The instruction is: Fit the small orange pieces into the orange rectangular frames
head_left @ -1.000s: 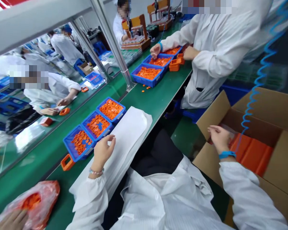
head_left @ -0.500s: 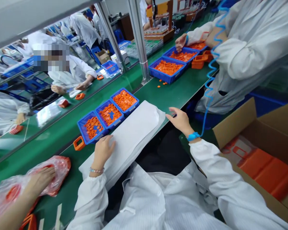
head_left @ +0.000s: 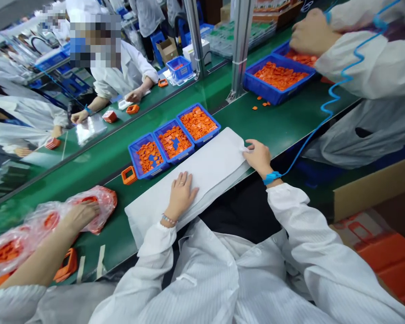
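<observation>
A long white sheet, apparently layered (head_left: 209, 168), lies along the near edge of the green table (head_left: 229, 114). My left hand (head_left: 181, 192) rests flat on it with fingers spread. At the sheet's right end, my right hand (head_left: 256, 155) pinches the corner, which is bunched between thumb and fingers. A blue band with a coiled cord is on my right wrist. Just beyond the sheet stand three blue trays of small orange pieces: left (head_left: 149, 157), middle (head_left: 175, 141) and right (head_left: 198, 123). An orange frame (head_left: 128, 175) sits beside the left tray.
At the left, a co-worker's hand (head_left: 84, 213) touches a clear bag of orange parts (head_left: 103, 204). Another person's hands (head_left: 313, 38) are over blue trays at the upper right. A metal post (head_left: 241, 49) rises behind the table. An open carton (head_left: 367, 189) stands at the lower right.
My right hand has closed on the sheet's right corner. My left hand has moved further onto the sheet and lies flatter. The camera view has shifted.
</observation>
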Motion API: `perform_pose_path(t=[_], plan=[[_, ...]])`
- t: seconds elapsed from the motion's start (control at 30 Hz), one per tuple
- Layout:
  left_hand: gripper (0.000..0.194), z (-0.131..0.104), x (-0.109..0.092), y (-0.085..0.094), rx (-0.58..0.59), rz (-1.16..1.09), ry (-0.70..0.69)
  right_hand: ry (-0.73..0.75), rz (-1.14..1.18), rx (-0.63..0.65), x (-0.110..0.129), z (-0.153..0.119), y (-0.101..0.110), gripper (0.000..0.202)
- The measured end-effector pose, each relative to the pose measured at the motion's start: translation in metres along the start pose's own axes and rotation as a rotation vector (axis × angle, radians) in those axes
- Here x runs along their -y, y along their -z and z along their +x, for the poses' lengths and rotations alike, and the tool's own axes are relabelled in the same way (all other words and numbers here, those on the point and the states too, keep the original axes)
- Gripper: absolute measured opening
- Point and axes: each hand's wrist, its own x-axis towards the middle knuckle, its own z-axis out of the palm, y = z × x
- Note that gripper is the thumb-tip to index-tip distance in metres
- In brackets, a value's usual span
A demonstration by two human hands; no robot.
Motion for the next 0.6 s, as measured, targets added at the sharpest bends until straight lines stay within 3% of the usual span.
perform_pose_path(t=[0.07, 0.1, 0.13, 0.2, 0.23, 0.27, 0.3, 0.37, 0.4, 0.5, 0.6], plan=[[0.064, 0.001, -0.022, 0.003, 0.012, -0.061, 0.009, 0.002, 0.038, -0.025, -0.003, 0.001, -0.002, 0.050], [0.067, -0.003, -0.035, 0.007, 0.065, -0.155, -0.070, -0.001, 0.062, -0.041, -0.003, 0.002, -0.004, 0.048], [0.069, -0.008, -0.047, 0.014, 0.166, -0.314, -0.255, -0.006, 0.087, -0.060, -0.003, 0.002, -0.005, 0.047], [0.059, -0.022, -0.068, 0.030, 0.532, -0.680, -0.764, -0.016, 0.129, -0.099, -0.003, 0.005, -0.006, 0.044], [0.055, -0.029, -0.075, 0.038, 0.630, -0.791, -0.873, -0.022, 0.145, -0.121, -0.004, 0.008, -0.004, 0.042], [0.054, -0.035, -0.079, 0.044, 0.571, -0.850, -0.855, -0.028, 0.159, -0.147, -0.005, 0.012, 0.000, 0.040], [0.052, -0.039, -0.079, 0.048, 0.443, -0.833, -0.746, -0.035, 0.168, -0.179, -0.007, 0.016, 0.005, 0.038], [0.050, -0.042, -0.069, 0.046, 0.162, -0.638, -0.404, -0.065, 0.200, -0.308, -0.010, 0.025, 0.024, 0.034], [0.051, -0.042, -0.060, 0.041, 0.084, -0.501, -0.252, -0.074, 0.227, -0.396, -0.010, 0.029, 0.035, 0.033], [0.056, -0.037, -0.029, 0.018, 0.097, -0.196, -0.060, 0.005, 0.358, -0.632, 0.005, 0.026, 0.069, 0.027], [0.056, -0.031, -0.011, -0.002, 0.105, -0.156, -0.092, 0.279, 0.362, -0.602, 0.050, -0.002, 0.080, 0.021]])
